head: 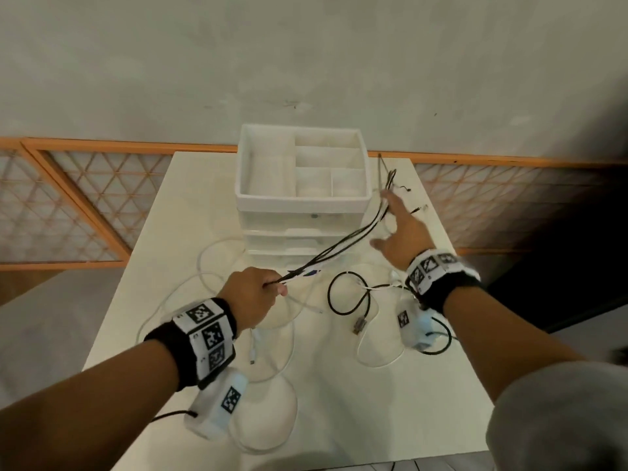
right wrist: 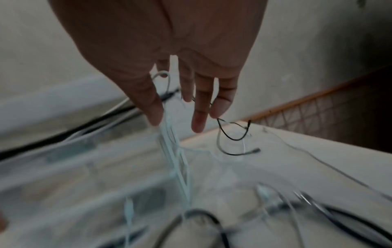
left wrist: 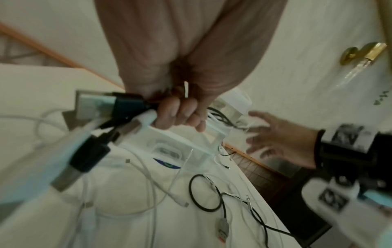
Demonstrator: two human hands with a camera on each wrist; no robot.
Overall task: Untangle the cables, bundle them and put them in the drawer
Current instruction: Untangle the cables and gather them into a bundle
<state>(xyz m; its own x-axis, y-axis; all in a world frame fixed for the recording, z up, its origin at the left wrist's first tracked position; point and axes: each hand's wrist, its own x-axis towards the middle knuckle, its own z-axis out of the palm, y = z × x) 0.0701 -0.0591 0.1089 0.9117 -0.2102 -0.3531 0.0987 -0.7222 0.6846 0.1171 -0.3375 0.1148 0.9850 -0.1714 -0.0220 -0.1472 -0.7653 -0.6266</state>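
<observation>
A bundle of black and white cables [head: 339, 248] stretches taut in the air between my two hands, in front of the white drawer unit [head: 272, 219]. My left hand [head: 258, 294] grips one end in a fist; in the left wrist view, plugs [left wrist: 127, 104] stick out beside its curled fingers [left wrist: 180, 114]. My right hand [head: 401, 229] is raised at the unit's right side with fingers spread and straight. The cables run across its fingers [right wrist: 199, 104], and white strands [right wrist: 174, 151] hang below the thumb. All the drawers look closed.
Loose white cable loops [head: 210, 266] lie on the white table [head: 339, 419] to the left and in front. A black looped cable [head: 350, 294] with a USB plug [head: 359, 326] lies at the middle right. Thin black leads [head: 404, 190] trail near the far right edge. An open compartment tray [head: 299, 200] tops the unit.
</observation>
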